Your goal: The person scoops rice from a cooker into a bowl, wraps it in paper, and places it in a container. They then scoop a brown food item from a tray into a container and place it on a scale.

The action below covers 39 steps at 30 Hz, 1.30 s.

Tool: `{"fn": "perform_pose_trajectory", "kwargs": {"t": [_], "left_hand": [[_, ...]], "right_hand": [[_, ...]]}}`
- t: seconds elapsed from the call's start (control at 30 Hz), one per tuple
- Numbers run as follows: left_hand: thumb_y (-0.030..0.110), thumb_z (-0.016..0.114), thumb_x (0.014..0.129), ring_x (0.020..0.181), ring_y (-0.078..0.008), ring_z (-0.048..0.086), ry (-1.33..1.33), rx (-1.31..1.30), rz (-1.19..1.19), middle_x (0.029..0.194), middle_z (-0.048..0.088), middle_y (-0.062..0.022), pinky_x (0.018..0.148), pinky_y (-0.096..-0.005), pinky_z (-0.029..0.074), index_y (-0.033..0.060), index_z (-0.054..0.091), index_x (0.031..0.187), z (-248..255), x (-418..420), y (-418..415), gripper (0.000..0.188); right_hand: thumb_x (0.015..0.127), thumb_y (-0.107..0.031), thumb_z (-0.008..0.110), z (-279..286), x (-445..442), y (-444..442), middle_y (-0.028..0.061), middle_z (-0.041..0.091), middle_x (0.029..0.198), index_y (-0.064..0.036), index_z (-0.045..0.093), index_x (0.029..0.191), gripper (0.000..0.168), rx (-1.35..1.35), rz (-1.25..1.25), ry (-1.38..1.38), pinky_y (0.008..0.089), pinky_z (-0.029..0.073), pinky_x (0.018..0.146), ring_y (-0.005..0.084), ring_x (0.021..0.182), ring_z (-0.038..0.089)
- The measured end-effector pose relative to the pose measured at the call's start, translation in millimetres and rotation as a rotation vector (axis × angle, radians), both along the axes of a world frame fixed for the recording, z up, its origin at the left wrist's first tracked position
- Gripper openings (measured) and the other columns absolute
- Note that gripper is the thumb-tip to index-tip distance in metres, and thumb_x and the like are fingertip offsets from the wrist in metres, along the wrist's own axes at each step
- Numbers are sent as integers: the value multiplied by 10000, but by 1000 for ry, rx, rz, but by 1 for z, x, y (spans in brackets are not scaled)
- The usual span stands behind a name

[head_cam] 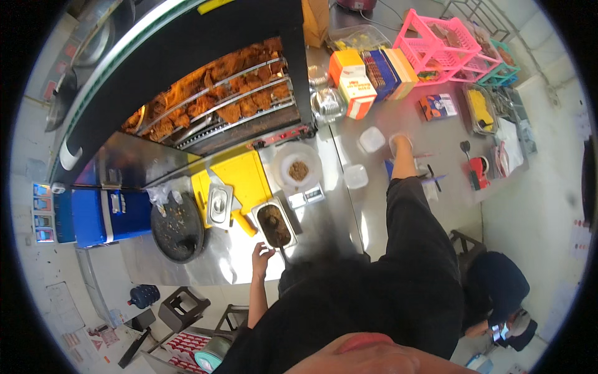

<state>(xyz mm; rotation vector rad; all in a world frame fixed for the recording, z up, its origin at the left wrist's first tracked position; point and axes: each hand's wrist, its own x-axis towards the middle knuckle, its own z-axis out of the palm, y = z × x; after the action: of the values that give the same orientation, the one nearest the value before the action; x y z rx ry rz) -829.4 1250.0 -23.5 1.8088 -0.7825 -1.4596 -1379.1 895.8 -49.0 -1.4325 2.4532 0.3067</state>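
My left hand [261,259], its fingers apart and holding nothing, is raised beside the near edge of a stainless steel food pan [293,239]. Dark brown minced food fills part of this pan, and a utensil handle sticks out towards me. Farther off, a translucent plastic bowl [280,164] with a brown heap inside sits by a small digital kitchen scale [305,197]; whether it rests on the scale is unclear. My right hand [400,141] reaches far out to a clear round plastic tub [408,137]; its fingers are mostly hidden. Translucent square plastic containers [356,176] lie left of it.
A heated display case [187,145] of fried chicken borders the back left. A yellow cutting board [250,170] carries a knife and a steel lid [219,204]. Cartons [357,96] and pink baskets [437,46] stand behind. Another person [497,285] sits at right with a phone.
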Motion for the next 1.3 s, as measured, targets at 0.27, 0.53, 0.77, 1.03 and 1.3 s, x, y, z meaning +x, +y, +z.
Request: {"fn": "perform_pose_trajectory", "kwargs": {"t": [0.27,0.53,0.77,1.03,1.3], "left_hand": [[-42,582,792,937,-207,553,-515,-182,277,1012,541,-92,808,-323,464,36,501,1039,19,-28,8,271],[-48,514,798,988,-258,510,-745,-515,287,1026,538,-110,850,-364,387,8,510,1064,64,-69,-73,272],[4,516,820,948,-257,547,-552,-568,92,992,574,-127,841,-322,414,2,559,1025,113,-90,-136,210],[-76,481,819,911,-208,570,-574,-485,252,979,573,-95,746,-318,477,26,556,977,81,-28,-58,203],[-107,497,775,927,-234,588,-596,-520,298,972,576,-109,719,-320,489,32,563,988,76,17,-28,263]], "right_hand": [[768,-222,625,-37,-4,-17,161,616,1103,-72,565,1206,467,-294,-377,180,408,493,849,287,1044,590],[666,-456,701,149,170,56,120,611,745,-86,559,1023,533,-675,214,-563,418,494,656,320,722,622],[670,-444,685,106,312,90,206,470,1254,-9,420,1264,783,-38,478,-394,394,322,1031,354,1208,413],[767,-480,582,7,354,96,255,305,1387,-154,294,1412,778,-212,541,-293,423,289,1054,404,1286,307],[765,-304,644,51,341,129,269,470,1171,-117,465,1227,529,-454,686,-329,487,375,948,426,1115,443]]}}
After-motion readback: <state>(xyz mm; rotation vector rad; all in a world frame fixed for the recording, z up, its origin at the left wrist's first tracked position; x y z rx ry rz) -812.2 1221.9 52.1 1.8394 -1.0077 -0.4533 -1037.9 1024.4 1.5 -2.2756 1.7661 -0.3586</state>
